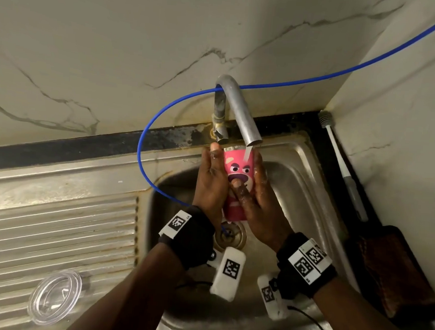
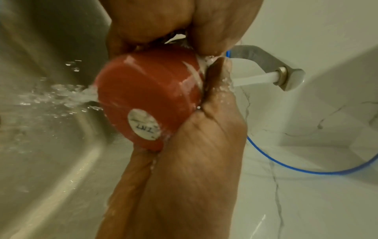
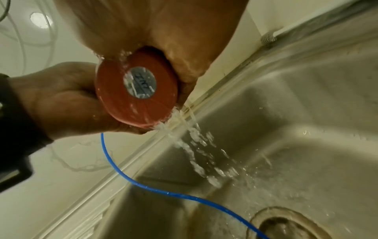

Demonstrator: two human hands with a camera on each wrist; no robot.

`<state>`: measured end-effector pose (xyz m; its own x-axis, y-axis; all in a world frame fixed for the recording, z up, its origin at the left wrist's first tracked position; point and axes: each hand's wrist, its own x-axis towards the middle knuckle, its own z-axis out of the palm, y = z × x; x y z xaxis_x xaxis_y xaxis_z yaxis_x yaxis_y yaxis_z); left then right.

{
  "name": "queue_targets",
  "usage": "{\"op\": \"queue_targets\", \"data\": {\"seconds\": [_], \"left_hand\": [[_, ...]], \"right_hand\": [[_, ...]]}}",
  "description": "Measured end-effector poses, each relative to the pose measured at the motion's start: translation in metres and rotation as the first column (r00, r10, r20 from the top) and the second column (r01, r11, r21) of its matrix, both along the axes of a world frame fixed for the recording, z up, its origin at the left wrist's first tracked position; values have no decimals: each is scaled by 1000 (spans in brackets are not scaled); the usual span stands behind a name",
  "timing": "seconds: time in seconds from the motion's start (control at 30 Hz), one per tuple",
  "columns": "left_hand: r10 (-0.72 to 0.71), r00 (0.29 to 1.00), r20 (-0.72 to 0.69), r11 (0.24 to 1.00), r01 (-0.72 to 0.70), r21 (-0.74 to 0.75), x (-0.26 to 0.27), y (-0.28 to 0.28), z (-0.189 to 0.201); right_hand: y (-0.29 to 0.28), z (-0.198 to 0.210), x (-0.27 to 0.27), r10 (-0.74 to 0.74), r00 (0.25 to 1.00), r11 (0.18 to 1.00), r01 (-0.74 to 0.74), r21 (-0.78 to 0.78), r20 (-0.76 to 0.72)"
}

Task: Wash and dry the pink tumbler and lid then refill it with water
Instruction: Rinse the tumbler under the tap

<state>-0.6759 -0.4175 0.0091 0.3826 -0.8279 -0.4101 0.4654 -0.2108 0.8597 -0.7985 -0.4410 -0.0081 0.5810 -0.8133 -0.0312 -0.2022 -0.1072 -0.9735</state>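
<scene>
The pink tumbler (image 1: 237,166), printed with a bear face, is tilted with its mouth up under the tap spout (image 1: 243,112). A thin stream of water runs onto its rim and splashes off its base (image 3: 137,97) into the sink. My left hand (image 1: 210,179) cups the tumbler's left side, thumb lying along it. My right hand (image 1: 257,201) grips the right side, its wet thumb across the bear's face. The tumbler's round base carries a white sticker (image 2: 143,124). The clear lid (image 1: 55,296) lies on the ribbed draining board at the lower left.
The steel sink (image 1: 300,175) has its drain (image 1: 229,236) right below the tumbler. A blue hose (image 1: 146,134) loops from the tap into the basin. A bottle brush (image 1: 340,160) leans in the back right corner, next to a brown object (image 1: 389,269) on the right ledge.
</scene>
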Motion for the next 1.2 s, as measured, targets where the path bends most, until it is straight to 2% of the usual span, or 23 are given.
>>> {"op": "queue_targets", "data": {"seconds": [0.13, 0.2, 0.33, 0.47, 0.53, 0.63, 0.77, 0.87, 0.93, 1.0, 1.07, 1.13, 1.2], "left_hand": [[45, 997, 63, 997, -41, -61, -2, 1, -4], [26, 999, 30, 995, -23, -98, -6, 5, -4], [-78, 996, -35, 981, 70, -181, -17, 14, -7], [-6, 1000, -9, 989, 4, -151, -20, 11, -3], [17, 1000, 6, 998, -17, -57, -17, 9, -1], [16, 998, -54, 996, -11, 89, -6, 6, -2], [60, 998, -19, 990, -57, 132, -2, 3, -8], [43, 989, 143, 995, -55, 83, -8, 6, -16], [27, 982, 187, 999, -29, 13, -13, 12, -24], [5, 971, 241, 999, 5, -40, -22, 17, -28], [-18, 959, 284, 991, 54, -119, -33, 23, -29], [-42, 967, 252, 974, 96, -206, -38, 27, -24], [-80, 987, 143, 975, 107, -195, -35, 27, -21]], "right_hand": [[5, 4, 6, -89, 985, 981, 60, 187, 147], [3, 10, 9, -150, 968, 965, 99, 243, 200], [-9, 12, 12, -259, 950, 937, 203, 283, 175], [-7, 10, 10, -171, 976, 974, 147, 174, 134], [-2, 7, 8, -87, 992, 993, 78, 93, 97], [1, 2, 0, 16, 1000, 1000, -16, 13, 14], [-3, 5, -3, 35, 998, 998, -37, -43, -46], [-7, 15, 1, -23, 1000, 996, 24, 87, -5], [-12, 20, 6, -94, 995, 981, 88, 174, 31], [-18, 27, 10, -211, 977, 948, 200, 246, 20], [-24, 31, 11, -263, 965, 903, 253, 349, -17], [-29, 33, 8, -267, 963, 874, 253, 415, -24], [-30, 32, 7, -242, 969, 902, 242, 358, -45]]}}
